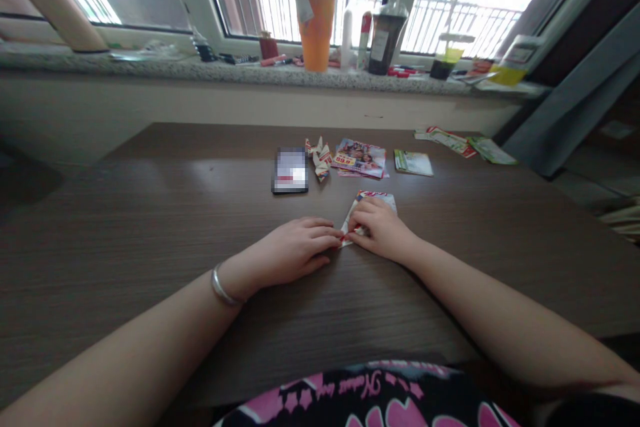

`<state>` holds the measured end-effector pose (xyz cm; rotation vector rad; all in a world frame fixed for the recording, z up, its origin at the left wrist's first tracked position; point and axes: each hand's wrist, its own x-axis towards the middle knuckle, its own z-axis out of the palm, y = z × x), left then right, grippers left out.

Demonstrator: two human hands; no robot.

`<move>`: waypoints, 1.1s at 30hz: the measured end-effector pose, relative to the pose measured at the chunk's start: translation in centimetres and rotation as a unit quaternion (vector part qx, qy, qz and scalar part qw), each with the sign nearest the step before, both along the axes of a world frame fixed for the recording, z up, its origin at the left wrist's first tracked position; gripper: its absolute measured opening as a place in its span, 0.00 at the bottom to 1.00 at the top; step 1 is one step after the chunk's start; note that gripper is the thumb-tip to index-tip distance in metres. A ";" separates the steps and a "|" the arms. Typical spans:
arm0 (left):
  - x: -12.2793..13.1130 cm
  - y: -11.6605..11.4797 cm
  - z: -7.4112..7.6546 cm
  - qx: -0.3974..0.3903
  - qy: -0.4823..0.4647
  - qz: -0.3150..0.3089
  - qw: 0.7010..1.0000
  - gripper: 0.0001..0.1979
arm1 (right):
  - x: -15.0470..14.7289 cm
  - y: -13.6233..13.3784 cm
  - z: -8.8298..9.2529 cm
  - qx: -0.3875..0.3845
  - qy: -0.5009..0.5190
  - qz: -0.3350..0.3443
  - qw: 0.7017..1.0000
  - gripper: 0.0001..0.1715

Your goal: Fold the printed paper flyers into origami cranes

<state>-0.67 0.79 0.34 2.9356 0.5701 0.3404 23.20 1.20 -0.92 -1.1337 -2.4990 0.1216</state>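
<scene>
A folded piece of printed paper (384, 199), white with red and blue, lies on the brown table under my right hand (379, 227). That hand has its fingers bent and pressed together over the paper's left part, the thumb near its lower edge. My left hand (304, 247), with a silver bangle at the wrist, lies palm down with its fingers stretched out, their tips touching the paper's lower left corner. Beyond the hands is a folded paper figure (321, 159), between a phone-like device (290, 171) with a blurred screen and a stack of printed leaflets (361, 157).
A smaller green and white leaflet stack (413, 163) sits right of the others on the table (150, 213). More paper strips (450, 141) lie at the back right. Along the stone windowsill (250, 73) stand an orange drink cup (317, 20), a dark cup (386, 40), bottles and pens.
</scene>
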 end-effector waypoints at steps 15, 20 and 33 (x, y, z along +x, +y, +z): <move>0.4 -0.8 -0.1 0.012 0.025 0.022 0.999 0.14 | -0.4 -0.2 -0.3 0.017 0.061 -0.134 0.989 0.20; 0.5 -0.7 -0.1 -0.001 0.016 0.010 1.000 0.14 | 0.0 0.3 -1.0 -0.002 0.066 -0.130 0.989 0.18; 0.5 -0.6 -0.1 -0.012 -0.017 0.011 1.000 0.19 | -0.2 0.2 -1.2 -0.049 0.059 -0.140 0.987 0.20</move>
